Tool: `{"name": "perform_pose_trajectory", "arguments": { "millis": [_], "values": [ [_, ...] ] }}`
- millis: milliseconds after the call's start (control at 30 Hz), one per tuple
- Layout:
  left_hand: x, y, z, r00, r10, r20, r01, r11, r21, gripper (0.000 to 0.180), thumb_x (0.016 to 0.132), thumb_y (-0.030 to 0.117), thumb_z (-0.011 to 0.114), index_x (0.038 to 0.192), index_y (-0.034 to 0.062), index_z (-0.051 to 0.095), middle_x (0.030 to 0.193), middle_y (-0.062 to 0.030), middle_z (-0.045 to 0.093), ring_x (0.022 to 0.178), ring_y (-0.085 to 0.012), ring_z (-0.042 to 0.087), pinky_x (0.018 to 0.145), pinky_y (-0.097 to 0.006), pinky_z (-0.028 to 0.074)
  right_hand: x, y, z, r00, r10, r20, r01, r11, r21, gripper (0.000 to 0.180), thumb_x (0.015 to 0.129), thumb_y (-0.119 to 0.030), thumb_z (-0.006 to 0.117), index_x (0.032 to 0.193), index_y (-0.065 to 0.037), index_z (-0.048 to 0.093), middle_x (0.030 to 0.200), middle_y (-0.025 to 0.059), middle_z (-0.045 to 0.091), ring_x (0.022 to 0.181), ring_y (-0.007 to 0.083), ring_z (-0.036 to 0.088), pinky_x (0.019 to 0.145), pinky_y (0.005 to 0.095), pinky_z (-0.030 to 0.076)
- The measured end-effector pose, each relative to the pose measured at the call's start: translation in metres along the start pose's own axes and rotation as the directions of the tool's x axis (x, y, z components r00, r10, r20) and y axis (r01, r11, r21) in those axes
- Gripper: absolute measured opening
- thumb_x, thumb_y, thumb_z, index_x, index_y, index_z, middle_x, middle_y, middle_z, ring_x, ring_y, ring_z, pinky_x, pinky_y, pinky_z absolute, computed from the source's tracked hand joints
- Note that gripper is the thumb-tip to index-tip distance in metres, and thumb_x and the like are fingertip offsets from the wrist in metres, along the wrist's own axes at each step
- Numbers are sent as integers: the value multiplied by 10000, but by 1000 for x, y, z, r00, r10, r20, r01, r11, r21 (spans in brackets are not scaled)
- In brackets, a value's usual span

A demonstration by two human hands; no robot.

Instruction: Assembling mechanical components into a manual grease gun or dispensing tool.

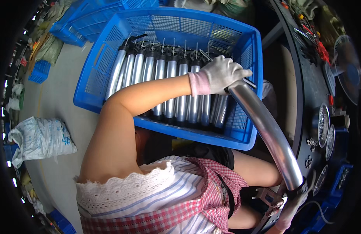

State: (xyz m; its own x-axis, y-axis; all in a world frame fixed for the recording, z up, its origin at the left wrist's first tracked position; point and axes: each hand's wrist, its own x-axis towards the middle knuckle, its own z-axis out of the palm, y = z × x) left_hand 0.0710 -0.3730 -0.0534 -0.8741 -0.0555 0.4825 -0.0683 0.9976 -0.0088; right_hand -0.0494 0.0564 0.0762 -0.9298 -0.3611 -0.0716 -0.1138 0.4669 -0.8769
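Note:
A long silver metal cylinder (pixel 268 134) with black end fittings slants between my two gloved hands, looking bent by the lens. My left hand (pixel 223 74), over the right end of a blue crate (pixel 168 136), is closed round its upper end, where a thin metal bar sticks out. At the lower right, my right hand (pixel 293 206) is at the other end, beside the black end cap (pixel 298 186); its fingers are partly hidden. Inside the crate, several similar cylinders (pixel 159 70) lie in a row, their black heads and thin rods toward the far side.
To the right runs a dark workbench (pixel 305 117) with metal bowls (pixel 323 124) of small parts, loose tools and a fan (pixel 347 70). More blue crates (pixel 98 23) stand behind. A white sack (pixel 42 138) lies on the floor at left.

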Motion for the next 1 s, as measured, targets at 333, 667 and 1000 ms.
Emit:
{"name": "perform_pose_trajectory", "arguments": {
  "millis": [333, 667, 1000],
  "values": [
    [23, -23, 14, 958, 129, -256, -97, 986, 134, 643, 718, 252, 780, 1277, 154, 478, 1101, 8, 604, 791, -179, 592, 751, -353, 448, -30, 82, 35, 878, -434, 203, 479, 799, -363, 391, 969, -250, 475, 1275, -8, 450, 1157, 146, 520, 1028, 251, 562, 906, 340, 462],
    [35, -31, 13, 657, -179, -732, 239, 971, -23, 640, 790, 142, 679, 1373, 241, 436, 1371, -49, 493, 1044, -237, 525, 868, -337, 409, -57, 48, 133, 617, -45, 786, -346, 881, 322, 1070, 610, -203, 854, 1487, -13, 272, 1393, 84, 448, 1264, 188, 442, 1076, 334, 337],
    [15, 53, -9, 545, -836, 71, 131, 1, -991, 754, 853, 262, 689, 1452, 79, 268, 1176, -112, 544, 1125, -220, 529, 974, -354, 438, -46, 24, 189, 772, -370, 517, 538, 813, -222, 1049, 637, -243, 839, 1472, -2, 251, 1250, 267, 498, 1092, 435, 539, 884, 473, 482]
  ]
}}
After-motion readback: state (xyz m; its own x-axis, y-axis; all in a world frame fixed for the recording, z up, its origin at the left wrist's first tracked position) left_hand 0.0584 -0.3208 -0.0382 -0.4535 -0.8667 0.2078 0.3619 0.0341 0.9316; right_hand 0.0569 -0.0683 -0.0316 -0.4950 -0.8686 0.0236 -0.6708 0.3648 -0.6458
